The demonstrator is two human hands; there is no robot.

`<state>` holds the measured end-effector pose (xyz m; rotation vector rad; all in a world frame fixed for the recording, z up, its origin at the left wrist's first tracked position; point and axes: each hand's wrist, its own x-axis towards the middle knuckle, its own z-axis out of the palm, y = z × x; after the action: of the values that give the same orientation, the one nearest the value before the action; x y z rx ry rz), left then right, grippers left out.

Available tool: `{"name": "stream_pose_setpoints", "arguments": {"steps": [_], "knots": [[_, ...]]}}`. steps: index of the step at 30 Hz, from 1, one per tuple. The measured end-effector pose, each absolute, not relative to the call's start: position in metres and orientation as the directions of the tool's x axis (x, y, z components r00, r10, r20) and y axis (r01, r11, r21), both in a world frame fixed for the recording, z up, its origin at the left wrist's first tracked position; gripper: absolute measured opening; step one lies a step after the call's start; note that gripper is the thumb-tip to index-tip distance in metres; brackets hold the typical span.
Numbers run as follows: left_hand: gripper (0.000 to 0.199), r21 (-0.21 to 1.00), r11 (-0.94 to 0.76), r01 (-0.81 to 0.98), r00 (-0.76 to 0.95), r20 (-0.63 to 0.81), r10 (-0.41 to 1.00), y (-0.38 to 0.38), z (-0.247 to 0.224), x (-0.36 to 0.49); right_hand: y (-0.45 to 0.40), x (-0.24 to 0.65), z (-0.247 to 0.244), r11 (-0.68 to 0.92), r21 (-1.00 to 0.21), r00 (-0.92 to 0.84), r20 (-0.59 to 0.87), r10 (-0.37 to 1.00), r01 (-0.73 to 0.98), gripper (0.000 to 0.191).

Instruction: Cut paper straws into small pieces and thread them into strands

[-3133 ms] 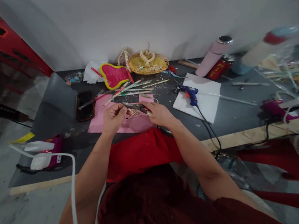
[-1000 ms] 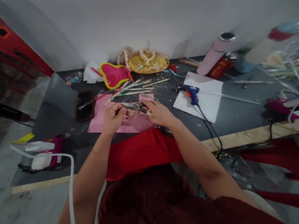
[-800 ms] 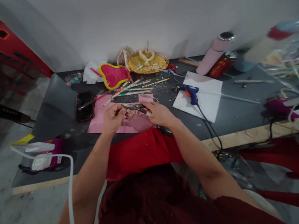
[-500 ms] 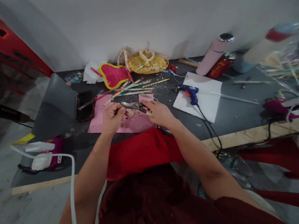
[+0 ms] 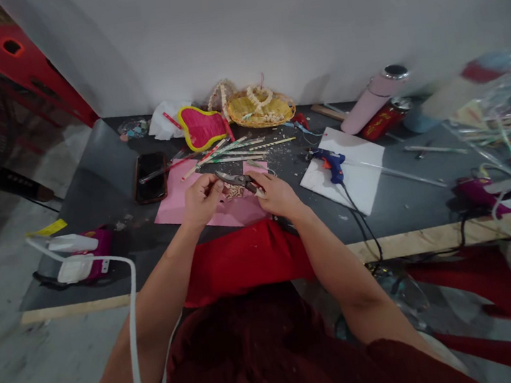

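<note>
My right hand [image 5: 278, 195] is closed round the handles of a pair of pruning shears [image 5: 241, 181], its blades pointing left. At the blade tip, the fingers of my left hand [image 5: 202, 198] are pinched together; what they hold is too small to make out. Under both hands lies a pink sheet of paper [image 5: 170, 209] bearing a small heap of pale cut bits [image 5: 235, 191]. Just beyond the hands, several patterned paper straws or thin sticks [image 5: 240, 149] are spread on the dark table [image 5: 142, 257], among scattered crumbs.
A blue glue gun [image 5: 334, 165] rests on a white board [image 5: 367, 183] to the right. Behind are a yellow basket [image 5: 289, 111], a pink flask [image 5: 375, 97] and a red can [image 5: 387, 117]. At left lie a phone [image 5: 150, 177] and a purple power strip [image 5: 100, 243] with a white cable.
The view has shifted slightly, so everything on the table appears a little further right. Both hands keep their grip, the left one still pinching near the shears' blade tip.
</note>
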<state>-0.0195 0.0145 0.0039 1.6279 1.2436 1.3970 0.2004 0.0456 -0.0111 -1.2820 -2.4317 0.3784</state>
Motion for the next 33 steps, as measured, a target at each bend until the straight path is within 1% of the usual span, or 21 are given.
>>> {"name": "stream_pose_setpoints", "arguments": {"steps": [6,11,14,18,24,27,33], "knots": [[0.013,0.915,-0.330,0.234,-0.024,0.344,0.939,0.014,0.003,-0.019,0.048,0.202,-0.013,0.555,-0.437,-0.526,0.198,0.827,0.708,0.065],[0.016,0.891,-0.321,0.320,-0.040,0.352,0.935,0.014,0.005,-0.022,0.049,0.204,-0.014,0.566,-0.446,-0.539,0.201,0.818,0.693,0.062],[0.019,0.893,-0.302,0.335,-0.030,0.330,0.943,0.013,0.007,-0.022,0.049,0.204,-0.013,0.575,-0.447,-0.552,0.196,0.811,0.685,0.063],[0.019,0.904,-0.301,0.304,-0.017,0.321,0.947,0.012,0.009,-0.022,0.048,0.204,-0.011,0.574,-0.435,-0.555,0.185,0.811,0.694,0.065],[0.021,0.917,-0.297,0.267,-0.020,0.314,0.949,0.012,0.010,-0.021,0.043,0.201,-0.005,0.539,-0.370,-0.521,0.155,0.839,0.757,0.056],[0.018,0.925,-0.306,0.225,-0.025,0.320,0.947,0.011,0.009,-0.021,0.042,0.200,-0.003,0.530,-0.341,-0.508,0.157,0.847,0.777,0.053],[0.016,0.931,-0.320,0.176,-0.034,0.331,0.943,0.011,0.009,-0.020,0.041,0.200,-0.005,0.540,-0.365,-0.520,0.160,0.839,0.759,0.055]]}}
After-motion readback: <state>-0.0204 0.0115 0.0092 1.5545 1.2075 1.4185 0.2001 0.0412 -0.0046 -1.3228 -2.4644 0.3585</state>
